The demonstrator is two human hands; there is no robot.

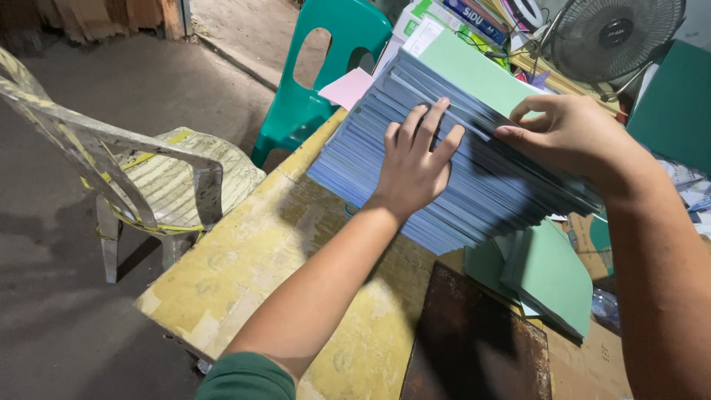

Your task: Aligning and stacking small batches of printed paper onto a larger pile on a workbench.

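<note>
While only the head view is given, everything told here is read from it. A thick stack (452, 170) of thin blue-edged sheets with a green top sheet is seen in the centre and upper right of the frame, tilted and fanned so that its edges slope down toward the lower right. It rests on a worn yellow table (252, 274) that runs from the lower centre up toward the middle.

The left hand (415, 163) is laid flat on the fanned edges, fingers spread wide, pressing rather than gripping. The right hand (570, 133), at the upper right, is curled over the top edge of the stack, thumb and forefinger set narrow upon a few sheets there; whether a single sheet is pinched cannot be told.

As for progress, the stack is judged to be mid-handling: the edges are not yet squared, since they lie staggered. A few green sheets (548, 274) lie apart at the lower right, beside a dark rusty plate (474, 341); these may be judged as set aside, while the greater part remains in the stack.

Around it, a green chair (311, 96) stands at the upper centre, a grey taped chair (148, 178) at the left, and a fan (615, 33) at the upper right. A pink sheet (346, 87) shows behind the stack.
</note>
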